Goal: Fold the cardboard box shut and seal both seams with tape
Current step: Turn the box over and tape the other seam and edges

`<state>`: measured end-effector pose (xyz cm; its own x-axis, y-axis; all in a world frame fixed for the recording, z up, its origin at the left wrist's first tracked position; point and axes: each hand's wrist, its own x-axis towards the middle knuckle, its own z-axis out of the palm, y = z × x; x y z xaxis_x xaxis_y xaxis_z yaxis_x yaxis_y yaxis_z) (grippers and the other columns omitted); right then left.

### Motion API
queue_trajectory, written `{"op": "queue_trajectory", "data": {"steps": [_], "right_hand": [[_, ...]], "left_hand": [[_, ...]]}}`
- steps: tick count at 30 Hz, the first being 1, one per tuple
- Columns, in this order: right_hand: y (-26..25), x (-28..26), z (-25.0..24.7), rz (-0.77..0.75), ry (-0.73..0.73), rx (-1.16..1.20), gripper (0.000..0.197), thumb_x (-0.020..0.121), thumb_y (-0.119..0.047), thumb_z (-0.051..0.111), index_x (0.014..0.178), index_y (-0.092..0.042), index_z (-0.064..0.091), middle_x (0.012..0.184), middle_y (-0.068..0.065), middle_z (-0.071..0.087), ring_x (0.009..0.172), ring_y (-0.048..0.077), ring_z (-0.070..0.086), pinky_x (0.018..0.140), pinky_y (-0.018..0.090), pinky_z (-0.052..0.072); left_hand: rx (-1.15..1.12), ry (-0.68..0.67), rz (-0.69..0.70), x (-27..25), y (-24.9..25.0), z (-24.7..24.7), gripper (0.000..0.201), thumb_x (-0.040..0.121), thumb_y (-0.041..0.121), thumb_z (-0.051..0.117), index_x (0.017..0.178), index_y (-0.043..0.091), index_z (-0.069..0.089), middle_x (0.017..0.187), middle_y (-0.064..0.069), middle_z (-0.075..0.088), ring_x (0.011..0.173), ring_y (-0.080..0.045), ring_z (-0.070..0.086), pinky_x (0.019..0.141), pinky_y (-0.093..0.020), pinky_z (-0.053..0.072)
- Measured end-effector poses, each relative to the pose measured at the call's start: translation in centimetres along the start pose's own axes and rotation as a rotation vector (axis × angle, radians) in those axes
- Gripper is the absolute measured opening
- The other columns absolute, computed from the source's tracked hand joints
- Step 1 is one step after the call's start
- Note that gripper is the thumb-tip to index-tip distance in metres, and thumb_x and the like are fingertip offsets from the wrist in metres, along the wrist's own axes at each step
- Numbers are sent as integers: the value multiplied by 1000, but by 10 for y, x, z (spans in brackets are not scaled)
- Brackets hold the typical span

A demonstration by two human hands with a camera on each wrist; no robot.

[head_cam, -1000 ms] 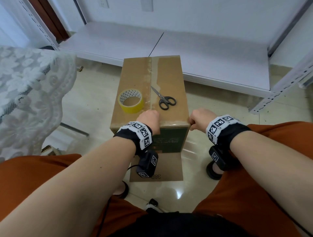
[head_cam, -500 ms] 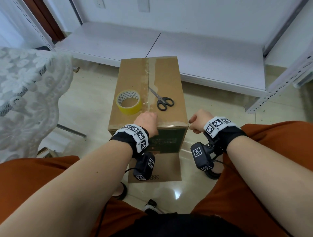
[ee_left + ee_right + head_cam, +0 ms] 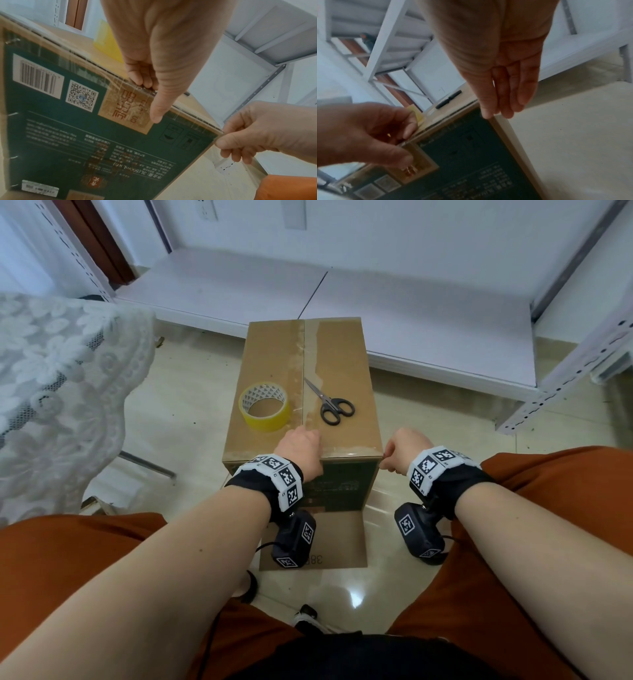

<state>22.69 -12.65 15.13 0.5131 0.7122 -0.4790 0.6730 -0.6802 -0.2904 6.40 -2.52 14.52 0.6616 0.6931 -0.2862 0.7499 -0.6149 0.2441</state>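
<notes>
The cardboard box (image 3: 335, 354) stands shut on the floor, with clear tape along its centre seam and a strip of tape (image 3: 349, 451) across its near top edge. On its top lie a yellow tape roll (image 3: 263, 405) and black scissors (image 3: 330, 405). My left hand (image 3: 299, 446) holds the middle of the near edge: its fingers curl onto the top and its thumb (image 3: 156, 116) presses the tape onto the green printed front (image 3: 68, 135). My right hand (image 3: 400, 450) pinches the near right corner (image 3: 496, 115), where the strip ends.
A flat piece of cardboard (image 3: 342, 542) lies on the tiled floor under the box's near side. A low white shelf board (image 3: 411, 313) runs behind the box, with a metal upright (image 3: 565, 371) at the right. A lace-covered seat (image 3: 61, 378) stands at the left. My legs flank the box.
My right hand drew a little away from the box's corner, then came back to it lower down. My left hand has stayed on the near edge.
</notes>
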Motion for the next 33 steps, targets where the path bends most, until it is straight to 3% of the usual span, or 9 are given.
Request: {"op": "queue_trajectory", "data": {"steps": [9, 12, 16, 19, 22, 24, 27, 30, 33], "right_hand": [[-4, 1, 7, -55, 10, -148, 26, 80, -31, 73, 88, -8, 64, 78, 4, 65, 75, 22, 64, 72, 34, 54], [-13, 3, -6, -20, -153, -194, 34, 77, -31, 76, 95, -4, 64, 88, 7, 69, 84, 25, 67, 74, 34, 54], [-30, 11, -30, -12, -116, -163, 29, 75, -20, 78, 90, -6, 56, 87, 8, 62, 79, 23, 61, 64, 31, 49], [-51, 28, -33, -131, 143, -48, 24, 81, -18, 67, 101, -10, 55, 102, 9, 56, 90, 23, 54, 75, 33, 48], [-74, 46, -24, -215, 212, -87, 40, 84, -40, 64, 113, -14, 54, 118, 10, 49, 108, 28, 43, 89, 38, 39], [-83, 58, -16, -196, 193, -148, 50, 84, -49, 60, 121, -17, 52, 127, 11, 45, 116, 31, 39, 95, 39, 37], [-86, 74, -10, -179, 205, -86, 43, 86, -41, 61, 120, -16, 50, 135, 11, 40, 121, 32, 35, 100, 41, 35], [-87, 83, -15, -190, 187, -63, 38, 87, -31, 62, 118, -13, 50, 144, 11, 33, 128, 33, 30, 105, 40, 30], [-82, 89, -22, -171, 119, -106, 51, 81, -32, 65, 121, -7, 48, 149, 11, 27, 134, 35, 26, 108, 40, 27]], "left_hand": [[-100, -8, -12, -3, -4, -1, 27, 78, 27, 74, 95, 14, 57, 105, -4, 54, 96, -22, 52, 89, -38, 50], [-344, 270, -42, -14, -10, -7, 18, 85, 29, 67, 95, 18, 56, 97, 3, 56, 87, -13, 55, 84, -30, 52], [-265, 667, -301, -18, -42, -22, 45, 86, 39, 63, 123, 16, 51, 123, -7, 50, 115, -21, 44, 102, -36, 38], [-455, 590, -675, -19, -66, -27, 65, 86, 47, 61, 140, 19, 37, 145, -14, 33, 133, -31, 30, 109, -46, 27], [-826, 404, -987, -14, -85, -21, 88, 81, 60, 58, 148, 17, 22, 149, -21, 27, 134, -41, 31, 109, -49, 30], [-1173, 353, -1095, -11, -90, -18, 98, 75, 64, 62, 148, 12, 23, 142, -21, 39, 117, -40, 49, 84, -42, 50], [-1349, 241, -1023, -5, -87, -14, 95, 75, 68, 60, 145, 9, 33, 133, -20, 51, 87, -32, 58, 45, -25, 43], [-1459, 270, -987, 10, -83, -13, 99, 73, 59, 69, 149, 17, 22, 142, -17, 43, 115, -40, 51, 64, -43, 52], [-1502, 348, -992, 20, -74, -19, 102, 64, 52, 75, 147, 26, 23, 139, -14, 45, 114, -40, 53, 90, -55, 49]]}}
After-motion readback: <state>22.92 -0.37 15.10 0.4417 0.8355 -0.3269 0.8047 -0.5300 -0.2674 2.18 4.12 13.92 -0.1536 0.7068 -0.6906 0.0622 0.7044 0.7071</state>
